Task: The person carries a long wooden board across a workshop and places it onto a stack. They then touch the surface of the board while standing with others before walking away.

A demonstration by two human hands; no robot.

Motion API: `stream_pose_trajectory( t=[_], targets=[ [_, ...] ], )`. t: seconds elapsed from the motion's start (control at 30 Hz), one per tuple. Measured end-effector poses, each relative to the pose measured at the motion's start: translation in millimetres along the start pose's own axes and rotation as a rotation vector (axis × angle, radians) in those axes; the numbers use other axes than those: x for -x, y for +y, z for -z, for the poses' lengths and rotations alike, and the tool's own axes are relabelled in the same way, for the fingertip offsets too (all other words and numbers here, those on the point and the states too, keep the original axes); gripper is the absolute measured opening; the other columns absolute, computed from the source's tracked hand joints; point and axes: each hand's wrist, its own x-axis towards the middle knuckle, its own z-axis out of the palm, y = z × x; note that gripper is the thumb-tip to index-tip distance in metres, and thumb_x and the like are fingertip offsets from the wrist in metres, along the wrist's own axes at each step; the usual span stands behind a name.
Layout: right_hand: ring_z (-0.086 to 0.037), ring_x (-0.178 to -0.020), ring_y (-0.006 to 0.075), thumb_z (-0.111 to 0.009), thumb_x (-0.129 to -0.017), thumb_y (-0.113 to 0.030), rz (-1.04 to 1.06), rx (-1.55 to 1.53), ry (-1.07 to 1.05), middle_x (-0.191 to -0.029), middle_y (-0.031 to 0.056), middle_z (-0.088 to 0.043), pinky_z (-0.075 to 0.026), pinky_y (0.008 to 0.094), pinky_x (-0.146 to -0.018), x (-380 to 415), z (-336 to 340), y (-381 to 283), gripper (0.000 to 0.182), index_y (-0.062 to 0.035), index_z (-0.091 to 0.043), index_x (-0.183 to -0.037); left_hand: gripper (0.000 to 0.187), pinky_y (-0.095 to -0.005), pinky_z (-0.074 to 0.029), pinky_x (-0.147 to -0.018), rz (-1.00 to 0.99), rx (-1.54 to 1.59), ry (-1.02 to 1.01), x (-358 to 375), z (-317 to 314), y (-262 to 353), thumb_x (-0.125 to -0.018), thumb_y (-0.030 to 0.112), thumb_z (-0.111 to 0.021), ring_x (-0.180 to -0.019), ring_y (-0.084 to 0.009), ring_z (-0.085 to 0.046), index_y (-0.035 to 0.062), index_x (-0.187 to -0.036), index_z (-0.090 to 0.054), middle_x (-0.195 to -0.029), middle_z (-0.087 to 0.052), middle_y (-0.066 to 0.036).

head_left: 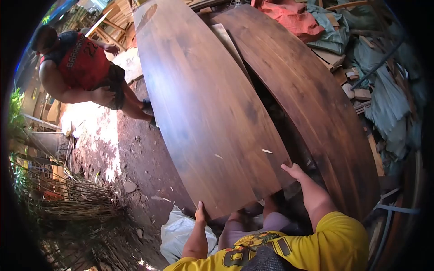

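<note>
A long wooden panel (203, 108) with a smooth brown face stretches away from my body. My left hand (200, 211) grips its near left corner, thumb on top and the other fingers hidden beneath the edge. At the near right corner my right hand (293, 170) is closed on the same panel, its thumb over the face. Two small pale leaf-like bits lie on the surface near my right hand. To the right, apart from it by a dark gap, rests a second, darker wooden panel (316, 108).
Another person (83, 67) in a red jersey stands left of the panel's far half. A white sack (176, 235) lies by my left arm. Piled brushwood (81, 203) is on the left; grey plastic sheeting (384, 95), a red sack (291, 20) and wood scraps crowd the right.
</note>
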Motion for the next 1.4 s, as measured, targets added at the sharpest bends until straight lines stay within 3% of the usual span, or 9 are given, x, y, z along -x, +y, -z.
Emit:
stream_pose_trajectory(
  t=[0.43, 0.5, 0.73, 0.8, 0.9, 1.0, 1.03, 1.2, 1.4],
  targets=[
    [-0.057, -0.109, 0.0262, -0.072, -0.072, -0.049, 0.005, 0.027, 0.005, -0.115, 0.0185, -0.06, -0.044, 0.0353, -0.091, -35.5, -5.0, 22.5, 0.074, 0.0032, -0.053, -0.12, 0.083, -0.0385, -0.032, -0.103, -0.018, -0.015, -0.011, -37.9, -13.6, -24.7, -0.082, 0.061, -0.053, -0.12, -0.0277, -0.045, -0.0006, -0.135, -0.036, -0.132, -0.046, -0.015],
    [-0.058, -0.105, 0.0212, -0.069, -0.079, -0.041, -0.01, 0.024, -0.023, -0.111, 0.012, -0.062, -0.044, 0.0333, -0.089, -32.6, -6.4, 20.4, 0.059, 0.0003, -0.055, -0.118, 0.08, -0.0371, -0.032, -0.102, -0.006, 0.031, -0.03, -56.5, -3.1, -43.6, -0.083, 0.058, -0.053, -0.119, -0.0259, -0.045, -0.0007, -0.134, -0.037, -0.13, -0.047, -0.014],
    [-0.057, -0.106, 0.0214, -0.069, -0.079, -0.04, -0.023, -0.006, -0.051, -0.113, 0.0119, -0.061, -0.043, 0.0337, -0.09, -38.8, -13.2, 27.3, 0.06, 0.0005, -0.054, -0.12, 0.074, -0.036, -0.033, -0.101, -0.02, 0.124, -0.088, -79.1, 7.6, -69.4, -0.085, 0.054, -0.055, -0.117, -0.0245, -0.046, 0.0008, -0.134, -0.038, -0.129, -0.048, -0.012],
    [-0.056, -0.108, 0.0212, -0.069, -0.079, -0.039, 0.122, 0.055, 0.014, -0.115, 0.0114, -0.06, -0.043, 0.0336, -0.092, -53.4, -18.8, 44.4, 0.061, 0.0, -0.053, -0.122, 0.073, -0.036, -0.034, -0.101, -0.034, 0.145, -0.113, -80.2, 1.6, -66.2, -0.086, 0.053, -0.054, -0.117, -0.0246, -0.047, 0.0005, -0.134, -0.039, -0.128, -0.049, -0.012],
    [-0.058, -0.107, 0.0254, -0.073, -0.072, -0.044, -0.018, 0.003, -0.027, -0.113, 0.0164, -0.061, -0.045, 0.0356, -0.09, -58.3, -18.6, 49.2, 0.068, 0.0012, -0.054, -0.119, 0.07, -0.0362, -0.034, -0.101, -0.038, 0.136, -0.089, -75.9, 1.4, -66.9, -0.087, 0.051, -0.053, -0.116, -0.0244, -0.047, 0.0002, -0.133, -0.039, -0.127, -0.049, -0.012],
    [-0.057, -0.108, 0.0258, -0.072, -0.073, -0.044, 0.051, -0.059, -0.031, -0.114, 0.0167, -0.06, -0.044, 0.036, -0.091, -57.8, -20.3, 46.7, 0.067, 0.0013, -0.054, -0.119, 0.068, -0.0367, -0.035, -0.101, -0.008, 0.126, -0.102, -75.5, -2.0, -62.0, -0.088, 0.05, -0.052, -0.116, -0.0239, -0.047, 0.0004, -0.133, -0.039, -0.127, -0.049, -0.012],
    [-0.057, -0.108, 0.0253, -0.072, -0.074, -0.043, -0.053, -0.019, -0.093, -0.114, 0.0161, -0.06, -0.044, 0.0359, -0.091, -66.9, -16.9, 52.8, 0.066, 0.0015, -0.054, -0.119, 0.067, -0.0369, -0.035, -0.1, 0.019, 0.14, -0.147, -69.9, 1.4, -60.7, -0.089, 0.049, -0.052, -0.116, -0.0237, -0.047, 0.0006, -0.133, -0.039, -0.127, -0.049, -0.012],
    [-0.058, -0.105, 0.0245, -0.074, -0.073, -0.04, 0.048, -0.051, -0.03, -0.11, 0.0138, -0.062, -0.044, 0.035, -0.09, -70.6, -15.4, 56.1, 0.064, 0.0019, -0.055, -0.117, 0.069, -0.0373, -0.035, -0.101, 0.007, 0.124, -0.092, -70.2, -6.4, -63.4, -0.088, 0.05, -0.053, -0.117, -0.024, -0.046, 0.0009, -0.133, -0.039, -0.128, -0.048, -0.012],
    [-0.058, -0.104, 0.0208, -0.073, -0.076, -0.036, -0.053, -0.083, -0.09, -0.111, 0.0128, -0.061, -0.045, 0.0338, -0.089, -51.0, -10.6, 26.8, 0.06, 0.0015, -0.054, -0.118, 0.072, -0.0375, -0.034, -0.102, -0.019, 0.113, -0.06, -64.6, -6.0, -69.4, -0.087, 0.053, -0.053, -0.119, -0.0246, -0.045, 0.0008, -0.134, -0.037, -0.129, -0.047, -0.012]
  ],
)
